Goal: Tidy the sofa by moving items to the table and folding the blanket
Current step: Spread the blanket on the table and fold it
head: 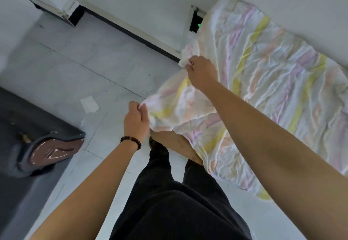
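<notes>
The blanket (269,81) is white with pastel pink, purple and yellow stripes, and it hangs spread and wrinkled across the right half of the head view. My left hand (136,121), with a dark bead bracelet at the wrist, pinches one corner of its near edge. Higher up, my right hand (201,73) pinches another part of the same edge. The cloth sags between the two hands and hides part of my feet. The dark grey sofa (20,164) fills the lower left corner.
A brown cushion-like item (54,150) lies on the sofa's edge. A white scrap of paper (89,104) rests on the pale tiled floor. A dark baseboard (131,32) runs along the white wall, with a small dark device (195,23) showing a green light.
</notes>
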### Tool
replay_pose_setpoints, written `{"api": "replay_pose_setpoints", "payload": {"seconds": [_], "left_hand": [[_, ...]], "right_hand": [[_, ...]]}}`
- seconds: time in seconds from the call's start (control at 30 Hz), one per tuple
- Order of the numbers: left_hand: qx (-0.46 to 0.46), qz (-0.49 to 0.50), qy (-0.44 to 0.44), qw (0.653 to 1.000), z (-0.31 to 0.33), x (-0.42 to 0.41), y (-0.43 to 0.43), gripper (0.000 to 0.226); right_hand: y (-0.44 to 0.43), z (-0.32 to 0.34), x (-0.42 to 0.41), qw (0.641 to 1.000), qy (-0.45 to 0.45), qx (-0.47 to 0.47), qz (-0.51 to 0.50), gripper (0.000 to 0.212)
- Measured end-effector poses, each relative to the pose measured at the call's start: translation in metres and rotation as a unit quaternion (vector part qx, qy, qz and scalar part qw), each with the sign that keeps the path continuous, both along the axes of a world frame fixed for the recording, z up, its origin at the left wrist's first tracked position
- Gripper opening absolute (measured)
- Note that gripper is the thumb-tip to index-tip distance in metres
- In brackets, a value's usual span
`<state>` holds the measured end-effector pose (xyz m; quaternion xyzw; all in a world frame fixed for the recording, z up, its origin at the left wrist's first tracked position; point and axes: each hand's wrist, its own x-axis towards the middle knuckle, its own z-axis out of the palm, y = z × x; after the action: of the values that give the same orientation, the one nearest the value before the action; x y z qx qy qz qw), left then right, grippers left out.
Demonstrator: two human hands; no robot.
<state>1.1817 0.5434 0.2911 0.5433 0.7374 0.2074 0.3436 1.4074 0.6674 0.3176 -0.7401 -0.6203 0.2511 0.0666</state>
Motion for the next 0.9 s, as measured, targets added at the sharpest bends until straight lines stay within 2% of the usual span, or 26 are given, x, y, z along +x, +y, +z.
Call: {"api": "replay_pose_setpoints", "payload": {"seconds": [0.07, 0.17, 0.27, 0.3, 0.37, 0.43, 0.5, 0.57, 0.67, 0.77, 0.9], "left_hand": [[0.034, 0.118, -0.023, 0.992, 0.007, -0.024, 0.012, 0.024], [0.078, 0.181, 0.043, 0.979, 0.016, -0.062, 0.029, 0.018], [0.014, 0.201, 0.098, 0.975, 0.003, -0.097, 0.038, 0.017], [-0.04, 0.198, 0.111, 0.973, -0.004, -0.105, 0.037, 0.029], [-0.144, 0.167, 0.141, 0.965, -0.014, -0.108, 0.032, 0.058], [-0.171, 0.101, 0.155, 0.968, -0.018, -0.093, 0.025, 0.07], [-0.158, 0.016, 0.122, 0.98, -0.025, -0.068, 0.017, 0.07], [-0.151, -0.054, 0.078, 0.984, -0.03, -0.034, 0.012, 0.07], [-0.149, -0.141, 0.052, 0.977, -0.036, 0.018, 0.011, 0.071], [-0.133, -0.224, 0.087, 0.962, -0.042, 0.049, 0.008, 0.077], [-0.124, -0.245, 0.142, 0.951, -0.04, 0.044, -0.012, 0.079]], "right_hand": [[0.017, 0.016, -0.03, 0.991, 0.108, 0.073, -0.038, 0.024], [0.037, 0.026, -0.072, 0.971, 0.206, 0.12, -0.026, 0.028], [0.036, 0.011, -0.092, 0.981, 0.181, 0.001, 0.075, 0.049], [0.029, 0.003, -0.092, 0.981, 0.164, -0.043, 0.09, 0.056], [0.005, -0.014, -0.084, 0.984, 0.137, -0.066, 0.092, 0.063], [-0.032, -0.031, -0.068, 0.991, 0.077, -0.024, 0.103, 0.065], [-0.073, -0.046, -0.048, 0.996, 0.011, 0.019, 0.09, 0.068], [-0.111, -0.054, -0.023, 0.998, -0.044, 0.034, 0.03, 0.073], [-0.155, -0.064, 0.016, 0.994, -0.09, -0.037, -0.054, 0.082], [-0.193, -0.07, 0.047, 0.99, -0.112, -0.08, -0.015, 0.087], [-0.216, -0.071, 0.06, 0.99, -0.114, -0.063, 0.057, 0.088]]}}
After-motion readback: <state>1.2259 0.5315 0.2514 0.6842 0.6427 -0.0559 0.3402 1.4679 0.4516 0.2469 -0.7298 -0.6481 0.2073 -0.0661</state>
